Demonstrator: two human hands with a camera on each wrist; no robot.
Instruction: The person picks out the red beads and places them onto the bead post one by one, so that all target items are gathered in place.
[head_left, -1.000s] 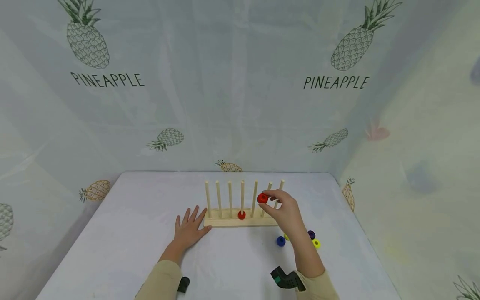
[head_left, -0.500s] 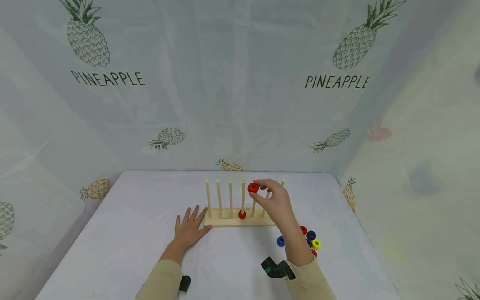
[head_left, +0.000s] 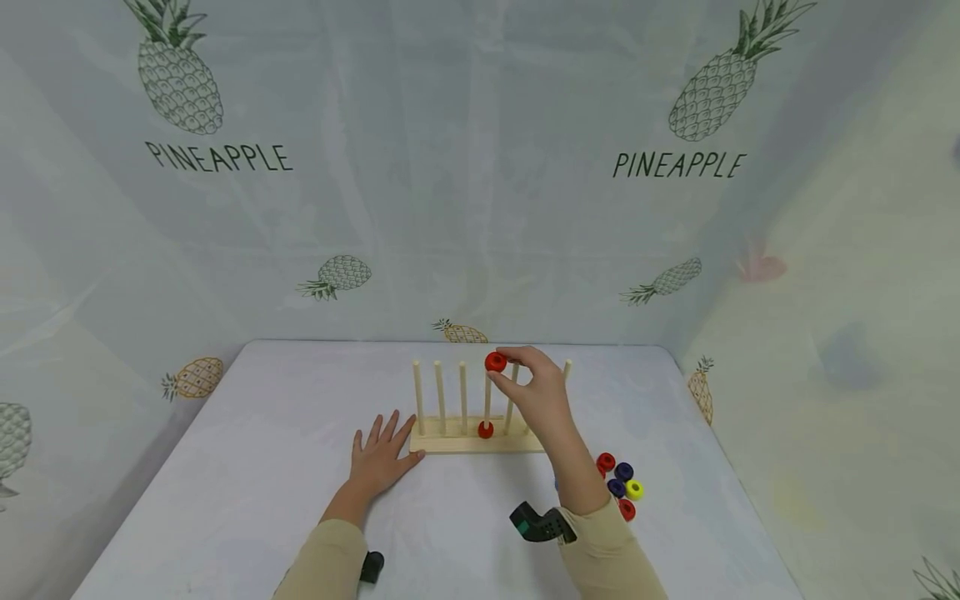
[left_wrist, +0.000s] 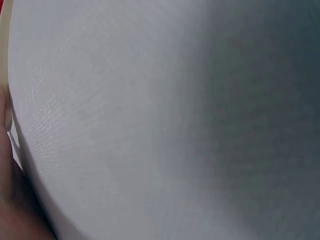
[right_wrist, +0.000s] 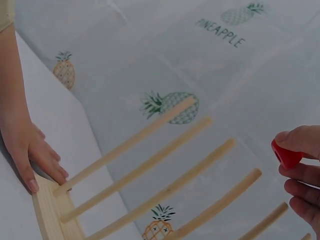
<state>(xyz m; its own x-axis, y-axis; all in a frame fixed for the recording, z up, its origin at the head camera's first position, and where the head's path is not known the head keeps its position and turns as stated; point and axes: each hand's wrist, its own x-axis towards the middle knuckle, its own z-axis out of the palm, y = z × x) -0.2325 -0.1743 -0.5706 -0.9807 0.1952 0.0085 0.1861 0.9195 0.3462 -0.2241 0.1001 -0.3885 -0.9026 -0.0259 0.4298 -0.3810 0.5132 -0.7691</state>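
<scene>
Between thumb and fingers my right hand (head_left: 538, 392) pinches a red bead (head_left: 495, 362) at the top of the middle peg of a wooden peg rack (head_left: 480, 445). In the right wrist view the red bead (right_wrist: 287, 154) shows at the fingertips, apart from the pegs there. Another red bead (head_left: 486, 429) sits at the foot of that middle peg. With fingers spread, my left hand (head_left: 378, 461) rests on the table and touches the rack's left end. Only a sliver of the left hand (left_wrist: 15, 210) shows in the left wrist view.
Right of the right forearm lie several loose beads: red (head_left: 627, 509), dark blue (head_left: 624, 471) and yellow (head_left: 633, 489). The forearm partly hides some. A pineapple-print cloth (head_left: 480, 208) hangs behind the white table (head_left: 315, 392).
My right hand has moved left and up with the red bead, from the right-hand pegs to the middle one. More loose beads show beside the forearm. The left hand stays put.
</scene>
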